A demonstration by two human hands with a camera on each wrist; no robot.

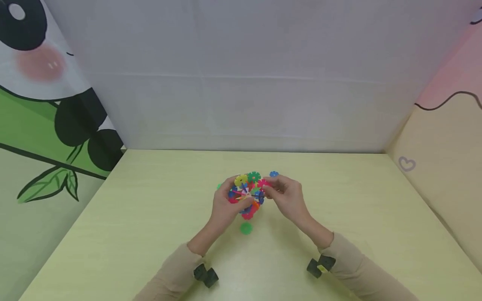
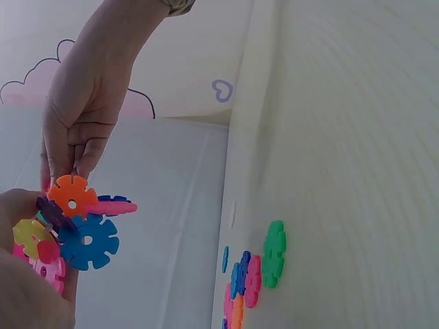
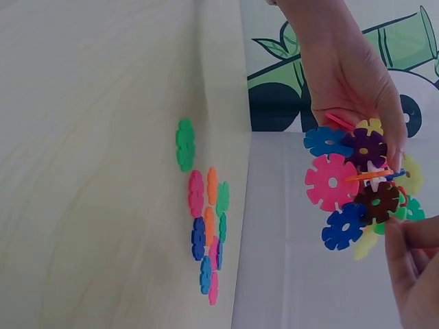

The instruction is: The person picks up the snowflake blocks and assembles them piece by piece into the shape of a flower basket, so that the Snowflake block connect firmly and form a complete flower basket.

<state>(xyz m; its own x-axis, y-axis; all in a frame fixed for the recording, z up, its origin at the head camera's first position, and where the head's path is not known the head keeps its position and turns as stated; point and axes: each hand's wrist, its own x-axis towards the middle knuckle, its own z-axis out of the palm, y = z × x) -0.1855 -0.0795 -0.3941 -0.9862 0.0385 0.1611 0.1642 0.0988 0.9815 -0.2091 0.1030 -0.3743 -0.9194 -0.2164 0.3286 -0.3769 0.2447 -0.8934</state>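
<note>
A cluster of interlocked plastic snowflake discs (image 1: pixel 247 192) in many colours is held up above the table. My left hand (image 1: pixel 224 202) grips the cluster from the left, its thumb lying across the front. At the upper right of the cluster my right hand (image 1: pixel 289 196) pinches a pink disc (image 1: pixel 263 183) between thumb and fingers. An orange disc (image 2: pixel 71 195) and a blue disc (image 2: pixel 88 241) show on the cluster in the left wrist view. The right wrist view shows a pink disc (image 3: pixel 331 182) and a brown disc (image 3: pixel 376 202). Fingers partly hide the joints.
On the table (image 1: pixel 150 217), a loose green disc (image 1: pixel 246 228) lies in front of the cluster and a blue disc (image 1: pixel 274 173) behind it. Several more discs, including a pink one (image 3: pixel 196 194), lie flat below the hands. A grey panel (image 1: pixel 241 113) stands at the back.
</note>
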